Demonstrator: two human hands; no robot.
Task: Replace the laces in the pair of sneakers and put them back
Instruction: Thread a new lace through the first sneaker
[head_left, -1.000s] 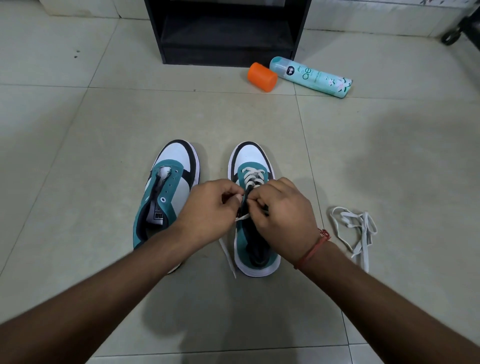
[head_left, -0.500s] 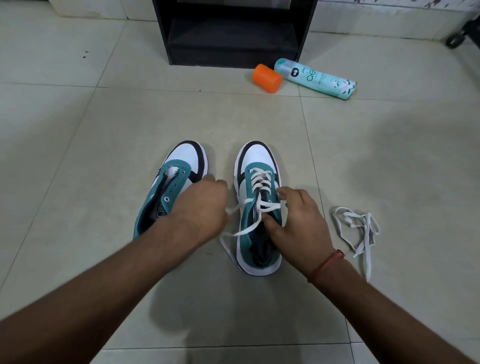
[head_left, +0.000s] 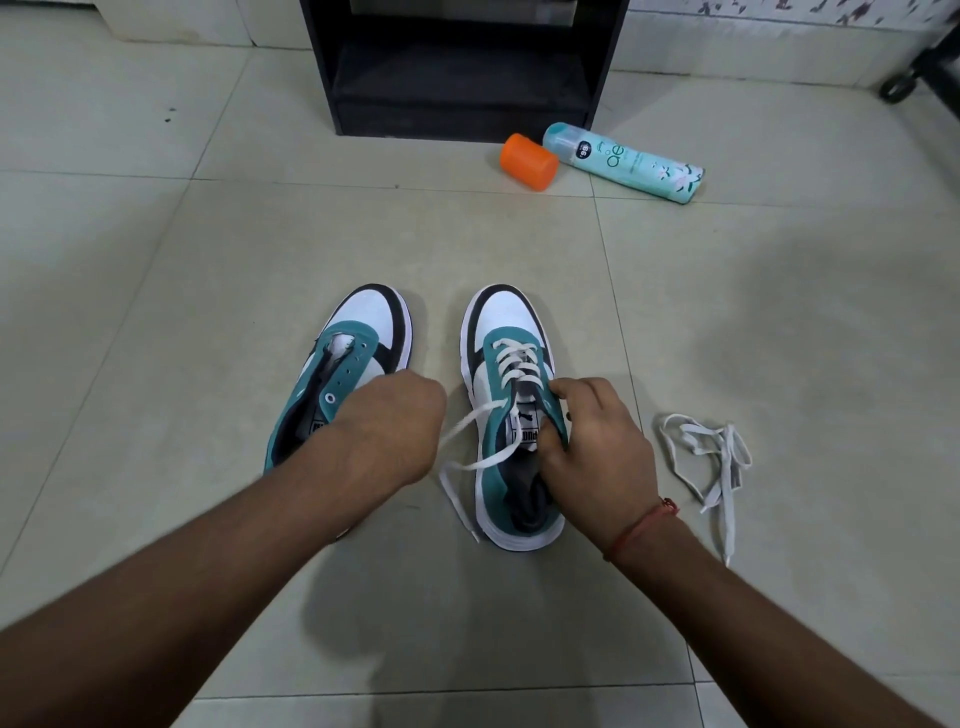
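Pale floor tiles (head_left: 156, 260) carry everything. My right hand (head_left: 597, 447) pinches the collar of the laced sneaker (head_left: 511, 415); my left hand (head_left: 395, 431) grips its white lace (head_left: 467, 421) just beside it. Left of that sneaker stands the unlaced sneaker (head_left: 353, 358); right of it lies a loose lace (head_left: 711, 457).

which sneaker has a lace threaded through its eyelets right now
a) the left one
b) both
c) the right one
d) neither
c: the right sneaker has a white lace criss-crossed up its front, while the left sneaker shows bare eyelets.
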